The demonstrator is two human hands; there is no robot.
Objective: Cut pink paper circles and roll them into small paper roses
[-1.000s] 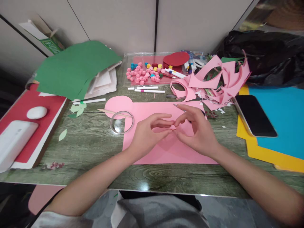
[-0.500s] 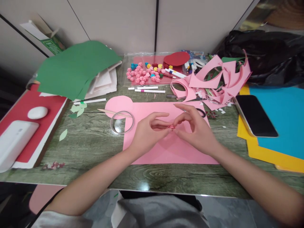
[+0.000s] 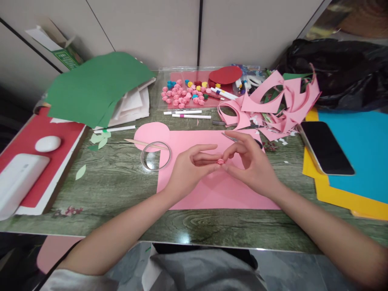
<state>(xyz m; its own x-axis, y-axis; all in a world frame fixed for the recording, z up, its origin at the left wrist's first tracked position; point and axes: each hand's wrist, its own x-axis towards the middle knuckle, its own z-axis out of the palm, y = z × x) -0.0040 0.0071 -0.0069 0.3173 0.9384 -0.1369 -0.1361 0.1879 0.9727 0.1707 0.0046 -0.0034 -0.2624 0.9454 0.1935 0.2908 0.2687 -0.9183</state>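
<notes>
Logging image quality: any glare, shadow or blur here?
Head view: glare on the table near its front edge; head view: soft shadow on the pink sheet below left hand and right hand; head view: right forearm looks blurred toward the lower-right corner.

And there's the left sleeve (image 3: 79,281), pale grey, loose and softly creased, its hem giving way to a bare left forearm (image 3: 127,234); down at bottom centre comes the cloth (image 3: 200,270), grey again, plain, falling in broad folds, lighter on its left and darker in the creases! Both hands are bare, left hand (image 3: 188,165) and right hand (image 3: 254,161) alike, slim-fingered; the right forearm (image 3: 327,232), bare too, narrows smoothly towards the wrist, slightly blurred in the bottom corner.
</notes>
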